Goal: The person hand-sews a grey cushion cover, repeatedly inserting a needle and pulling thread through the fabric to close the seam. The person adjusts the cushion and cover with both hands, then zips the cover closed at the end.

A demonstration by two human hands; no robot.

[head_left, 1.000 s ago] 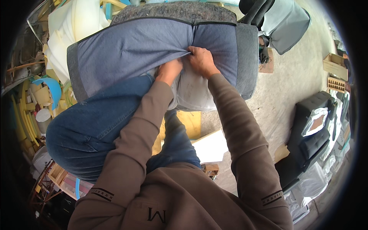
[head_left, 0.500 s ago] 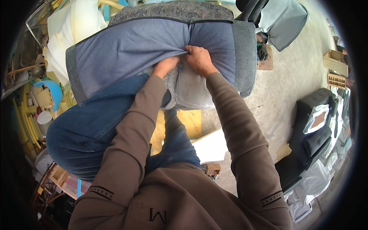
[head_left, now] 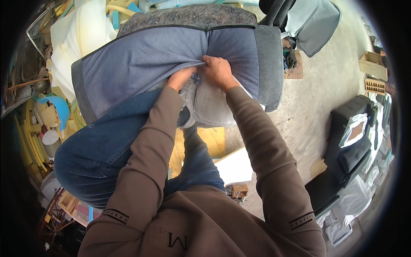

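A blue-grey fabric upholstery cover (head_left: 141,58) with grey side panels lies over a padded seat piece in front of me. My right hand (head_left: 218,72) is closed in a pinch on the cover's near edge, close to the seam that divides it. Just to its left, my left hand (head_left: 181,78) is closed on the same edge, its fingertips tucked out of sight under the fabric. White padding (head_left: 214,105) shows below the edge. My raised foot in a grey shoe (head_left: 187,103) presses against the padding under my hands.
Speckled grey felt (head_left: 184,17) covers the seat piece's far side. Foam sheets (head_left: 79,36) and offcuts crowd the left. A black upholstered seat (head_left: 342,150) stands on the right, wooden boxes (head_left: 372,66) beyond it. A yellow board (head_left: 214,139) lies on the floor below.
Both hands keep their hold on the cover's edge. The seat piece and hands appear slightly lower and further left in the picture, and more of the shoe shows.
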